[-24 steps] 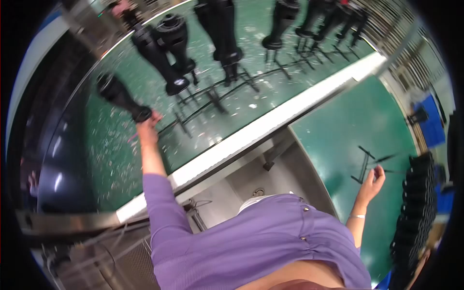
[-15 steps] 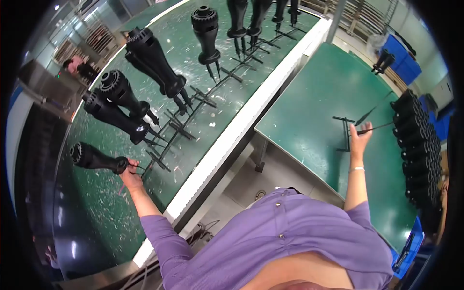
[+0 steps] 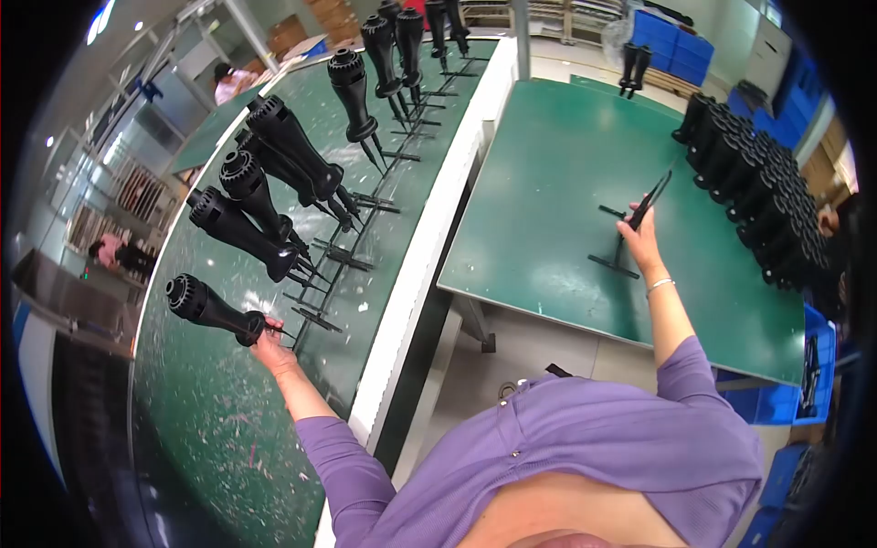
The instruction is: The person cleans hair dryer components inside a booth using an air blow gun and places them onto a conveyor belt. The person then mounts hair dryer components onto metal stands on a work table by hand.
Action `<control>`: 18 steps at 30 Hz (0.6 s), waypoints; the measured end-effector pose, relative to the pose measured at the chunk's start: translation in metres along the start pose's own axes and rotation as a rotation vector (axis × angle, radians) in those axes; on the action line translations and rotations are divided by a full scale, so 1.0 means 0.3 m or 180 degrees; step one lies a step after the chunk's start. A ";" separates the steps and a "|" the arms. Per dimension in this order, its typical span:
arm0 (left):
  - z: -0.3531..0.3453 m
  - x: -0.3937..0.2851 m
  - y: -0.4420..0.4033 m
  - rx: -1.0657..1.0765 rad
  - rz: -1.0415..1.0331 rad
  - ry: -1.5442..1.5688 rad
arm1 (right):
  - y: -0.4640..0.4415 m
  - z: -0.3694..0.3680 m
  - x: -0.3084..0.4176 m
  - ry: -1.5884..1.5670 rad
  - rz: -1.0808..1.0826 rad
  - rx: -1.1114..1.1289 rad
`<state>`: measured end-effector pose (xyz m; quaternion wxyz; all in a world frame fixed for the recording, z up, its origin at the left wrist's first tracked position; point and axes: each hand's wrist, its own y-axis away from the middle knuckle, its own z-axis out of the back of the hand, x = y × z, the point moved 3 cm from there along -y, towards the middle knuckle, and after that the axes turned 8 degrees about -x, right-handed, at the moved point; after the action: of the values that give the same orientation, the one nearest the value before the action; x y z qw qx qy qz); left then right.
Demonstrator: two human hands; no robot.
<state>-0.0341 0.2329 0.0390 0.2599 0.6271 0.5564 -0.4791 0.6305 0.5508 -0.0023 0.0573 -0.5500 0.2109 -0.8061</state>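
My left hand point(image 3: 274, 351) is closed around the narrow lower end of a black bottle-shaped plastic housing point(image 3: 212, 309), where thin prongs come out beneath it. This housing leans at the near end of a row of similar black housings point(image 3: 239, 233), which rise on pronged stands point(image 3: 345, 258) with crossbars. At the right table, my right hand point(image 3: 643, 239) grips a thin black pronged stand point(image 3: 650, 197). Its two crossbars point(image 3: 614, 267) are at or just above the green surface; contact cannot be made out.
A green-topped line with a white edge point(image 3: 416, 274) runs along the left. On the right green table point(image 3: 557, 183), many black housings point(image 3: 758, 192) stand packed together. Blue crates point(image 3: 671, 46) are behind, with another blue bin point(image 3: 813, 361) at right. People point(image 3: 233, 84) are in the background.
The view has turned to the right. My right hand has closed in on the stand, whose prongs now appear closer together. My left hand stays at the nearest housing's lower end.
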 end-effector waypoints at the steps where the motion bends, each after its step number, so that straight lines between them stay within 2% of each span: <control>1: -0.045 0.017 -0.013 0.0041 0.0009 0.0035 | 0.012 0.026 0.009 0.0001 -0.0094 0.0045; 8: -0.289 0.182 -0.052 0.0193 0.0184 0.0154 | 0.101 0.258 0.075 -0.0237 -0.0786 0.0404; 10: -0.368 0.222 -0.099 0.0172 0.0160 0.0210 | 0.107 0.291 0.075 -0.0272 -0.0746 0.0505; 12: -0.384 0.269 -0.132 0.0311 0.0226 -0.0205 | 0.127 0.359 0.052 0.0131 -0.0489 0.0285; 13: -0.415 0.224 -0.083 0.0290 0.0256 -0.0450 | 0.140 0.397 0.050 0.0106 -0.0647 0.0074; 14: -0.379 0.266 -0.155 0.0587 -0.0148 -0.0711 | 0.142 0.438 -0.014 0.0681 -0.0274 -0.0313; 15: -0.366 0.220 -0.120 0.0391 -0.0917 -0.1206 | 0.160 0.505 -0.016 0.0937 -0.0333 -0.0621; 17: -0.312 0.177 -0.037 -0.0063 -0.1132 -0.1416 | 0.196 0.662 -0.059 0.0867 -0.0598 -0.1281; 18: -0.335 0.177 0.074 -0.1110 -0.1344 -0.2340 | 0.208 0.760 -0.081 0.0953 -0.0538 -0.1472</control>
<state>0.0142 0.3377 0.0279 0.4384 0.2352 0.6152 -0.6116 0.8389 0.4391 0.0213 -0.1687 -0.4389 0.3487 -0.8107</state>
